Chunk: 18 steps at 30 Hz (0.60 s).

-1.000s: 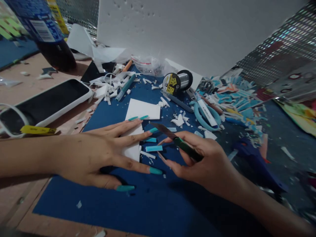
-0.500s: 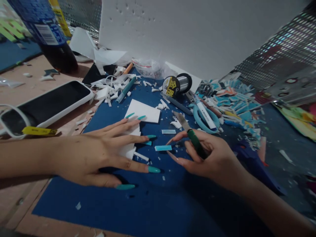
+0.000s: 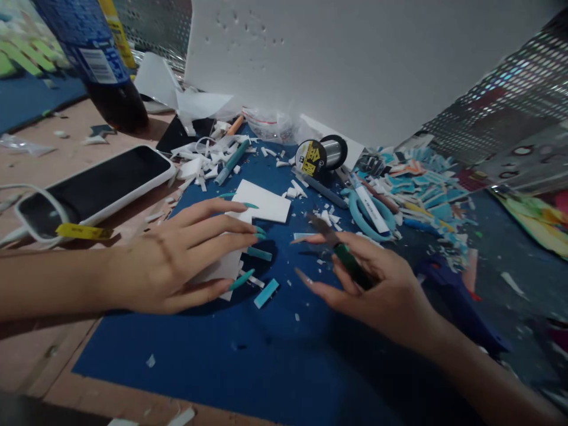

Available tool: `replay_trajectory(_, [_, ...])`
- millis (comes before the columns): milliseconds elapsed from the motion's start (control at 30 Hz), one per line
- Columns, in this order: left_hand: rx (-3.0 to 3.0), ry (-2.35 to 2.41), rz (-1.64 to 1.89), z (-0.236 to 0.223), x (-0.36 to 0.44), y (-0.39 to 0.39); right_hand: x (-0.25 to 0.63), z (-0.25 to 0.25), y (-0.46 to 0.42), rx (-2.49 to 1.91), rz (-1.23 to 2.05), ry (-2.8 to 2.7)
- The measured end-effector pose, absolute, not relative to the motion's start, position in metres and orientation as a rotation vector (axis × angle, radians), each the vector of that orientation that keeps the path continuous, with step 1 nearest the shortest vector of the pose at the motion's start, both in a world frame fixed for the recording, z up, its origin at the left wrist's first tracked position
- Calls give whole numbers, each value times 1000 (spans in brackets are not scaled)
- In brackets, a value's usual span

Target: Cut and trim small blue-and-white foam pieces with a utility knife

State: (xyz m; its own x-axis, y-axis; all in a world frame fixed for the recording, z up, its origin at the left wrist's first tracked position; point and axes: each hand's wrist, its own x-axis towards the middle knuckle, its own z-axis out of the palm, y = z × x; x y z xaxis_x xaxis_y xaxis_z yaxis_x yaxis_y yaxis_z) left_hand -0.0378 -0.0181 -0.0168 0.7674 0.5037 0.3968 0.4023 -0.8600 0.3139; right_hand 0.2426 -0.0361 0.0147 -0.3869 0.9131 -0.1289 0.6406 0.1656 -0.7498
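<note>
My left hand [image 3: 190, 254], with long teal nails, lies open over white foam pieces. The fingers are slightly bent, and the palm hides most of the piece below. Beyond the fingertips shows a flat white card-like piece [image 3: 261, 200]. Close to the fingers are a blue strip [image 3: 258, 254] and, lying loose and slanted on the mat, a brighter blue strip [image 3: 267, 294]. In my right hand [image 3: 368, 272] is a craft knife with a dark green handle [image 3: 354, 264], its blade pointing up and left. My right thumb and index fingertip are apart, near a pale strip [image 3: 303, 236].
The blue mat [image 3: 213, 367] carries white scraps. Behind are a wire spool [image 3: 315, 155], blue-handled scissors [image 3: 355, 207] and a teal pen [image 3: 233, 161]. A heap of blue offcuts [image 3: 426, 183] and a dark blue tool [image 3: 461, 302] lie right; a phone [image 3: 102, 183] and bottle [image 3: 110, 89] left.
The bright blue strip has left the gap between my right thumb and index finger. It now lies nearer and further left, turned at a slant. My left fingers have drawn together and bent.
</note>
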Motion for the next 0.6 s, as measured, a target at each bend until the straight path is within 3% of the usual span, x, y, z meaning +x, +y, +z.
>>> replay_trajectory(133, [2712, 726, 642, -18, -37, -20, 233, 13, -43, -1222, 1145, -2309])
replay_trajectory(333, [2701, 705, 586, -18, -38, -21, 228, 9, -40, -1178, 1163, -2337])
replay_trajectory(600, [2697, 720, 591, -18, -39, -20, 242, 20, -33, -1656, 1154, -1969])
